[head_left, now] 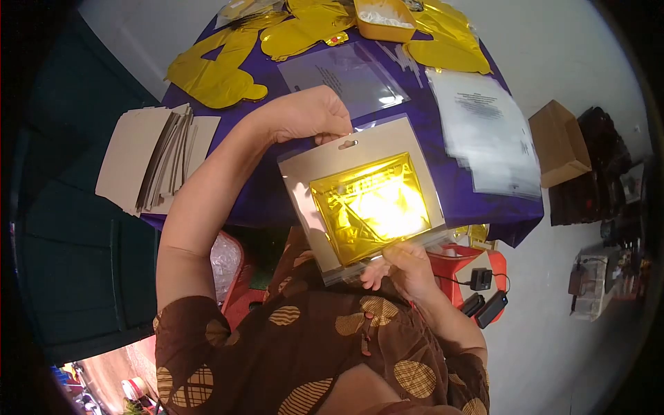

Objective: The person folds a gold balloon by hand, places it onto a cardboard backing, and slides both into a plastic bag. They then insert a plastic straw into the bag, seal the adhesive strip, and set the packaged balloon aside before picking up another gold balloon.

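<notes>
While left hand (304, 114) pinches top edge of carded packet (370, 207) near hanging hole (348, 144), right hand (411, 270) grasps bottom edge, thumb in front. Packet sits between hands, above near edge of tabletop (494, 214), gold side facing camera. Hole end points away from body, leaning left; outline nearly square, long axis unclear. Cardboard stack (142, 155) lies left, clear bags (481, 128) right.

A head-worn wide-angle camera looks forward and down, left hand (312, 114) and right hand (409, 268) close, purple-draped desk (460, 197) beyond.
</notes>
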The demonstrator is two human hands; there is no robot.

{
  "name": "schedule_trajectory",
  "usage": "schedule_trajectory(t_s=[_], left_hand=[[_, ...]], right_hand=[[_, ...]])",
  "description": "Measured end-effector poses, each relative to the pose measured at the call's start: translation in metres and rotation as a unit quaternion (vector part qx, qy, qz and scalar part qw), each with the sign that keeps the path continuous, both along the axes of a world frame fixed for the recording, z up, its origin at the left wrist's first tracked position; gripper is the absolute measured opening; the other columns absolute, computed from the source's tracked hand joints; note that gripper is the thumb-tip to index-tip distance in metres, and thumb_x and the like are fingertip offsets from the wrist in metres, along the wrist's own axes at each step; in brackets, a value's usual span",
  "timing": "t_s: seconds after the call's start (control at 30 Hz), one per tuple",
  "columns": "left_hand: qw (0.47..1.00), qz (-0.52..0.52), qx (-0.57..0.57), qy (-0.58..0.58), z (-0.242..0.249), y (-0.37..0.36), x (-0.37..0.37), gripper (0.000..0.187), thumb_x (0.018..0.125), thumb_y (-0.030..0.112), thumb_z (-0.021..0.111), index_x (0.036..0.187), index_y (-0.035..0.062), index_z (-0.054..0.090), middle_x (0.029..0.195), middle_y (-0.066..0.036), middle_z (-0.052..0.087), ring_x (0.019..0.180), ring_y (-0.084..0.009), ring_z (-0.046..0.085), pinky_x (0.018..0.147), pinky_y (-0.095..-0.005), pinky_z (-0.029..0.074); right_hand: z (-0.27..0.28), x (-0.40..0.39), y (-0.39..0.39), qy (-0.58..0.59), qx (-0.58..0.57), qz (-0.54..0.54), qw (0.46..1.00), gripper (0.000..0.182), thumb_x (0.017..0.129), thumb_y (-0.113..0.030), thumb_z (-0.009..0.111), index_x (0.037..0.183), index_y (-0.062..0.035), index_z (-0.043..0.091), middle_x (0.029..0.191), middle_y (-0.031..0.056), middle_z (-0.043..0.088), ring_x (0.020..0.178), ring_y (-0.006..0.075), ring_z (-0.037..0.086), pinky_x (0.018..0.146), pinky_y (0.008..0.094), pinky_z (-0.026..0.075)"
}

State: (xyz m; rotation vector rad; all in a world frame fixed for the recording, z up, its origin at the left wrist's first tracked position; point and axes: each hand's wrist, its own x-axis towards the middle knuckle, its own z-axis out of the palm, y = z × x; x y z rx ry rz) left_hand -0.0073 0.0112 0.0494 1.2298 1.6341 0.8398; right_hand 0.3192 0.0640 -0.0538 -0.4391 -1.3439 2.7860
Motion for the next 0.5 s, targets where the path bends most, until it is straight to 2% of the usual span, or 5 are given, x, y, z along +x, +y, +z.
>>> schedule_trajectory(t_s=[0.13, 0.27, 0.37, 0.43, 0.5], left_hand=[[0.979, 0.036, 0.02, 0.199, 0.007, 0.002, 0.018, 0.021, 0.087, 0.015, 0.065, 0.084, -0.005, 0.07, 0.07, -0.007, 0.068, 0.063, -0.015, 0.061, 0.061, -0.0305, 0.049], [0.908, 0.147, 0.128, 0.371, 0.002, -0.002, 0.039, 0.025, 0.083, 0.017, 0.067, 0.094, -0.0057, 0.065, 0.078, -0.012, 0.066, 0.075, -0.0275, 0.064, 0.071, -0.0356, 0.051], [0.84, 0.07, 0.27, 0.466, -0.005, -0.018, 0.065, 0.035, 0.079, 0.021, 0.071, 0.103, -0.0033, 0.061, 0.094, -0.015, 0.063, 0.097, -0.0349, 0.059, 0.085, -0.0393, 0.048], [0.876, -0.006, 0.235, 0.422, 0.002, -0.031, 0.098, 0.046, 0.073, 0.025, 0.074, 0.107, -0.0028, 0.06, 0.107, -0.02, 0.058, 0.109, -0.0377, 0.053, 0.094, -0.0446, 0.043], [0.869, -0.04, 0.259, 0.42, -0.005, -0.041, 0.127, 0.053, 0.071, 0.027, 0.075, 0.111, -0.0034, 0.058, 0.111, -0.022, 0.055, 0.11, -0.0397, 0.051, 0.095, -0.047, 0.042]], right_hand=[[0.005, -0.003, -0.003, -0.017, 0.003, -0.028, 0.999, 0.037, 0.1, -0.025, 0.05, 0.089, 0.0072, 0.064, 0.084, 0.0271, 0.07, 0.065, 0.0325, 0.07, 0.056, 0.0371, 0.057], [0.006, -0.01, -0.007, -0.02, -0.006, -0.055, 0.998, 0.035, 0.102, -0.023, 0.048, 0.089, 0.0063, 0.063, 0.086, 0.0262, 0.071, 0.065, 0.0313, 0.07, 0.055, 0.036, 0.056], [0.004, -0.013, -0.008, -0.024, -0.016, -0.064, 0.998, 0.035, 0.104, -0.023, 0.046, 0.091, 0.0049, 0.062, 0.087, 0.0236, 0.071, 0.067, 0.0284, 0.07, 0.055, 0.0335, 0.056], [0.0, -0.011, -0.007, -0.02, -0.028, -0.054, 0.998, 0.034, 0.104, -0.023, 0.045, 0.096, 0.0057, 0.062, 0.091, 0.0225, 0.072, 0.07, 0.0271, 0.071, 0.057, 0.0332, 0.057], [0.0, -0.01, -0.005, -0.009, -0.018, -0.038, 0.999, 0.036, 0.103, -0.024, 0.044, 0.101, 0.0069, 0.063, 0.093, 0.023, 0.071, 0.072, 0.0276, 0.071, 0.058, 0.0334, 0.057]])
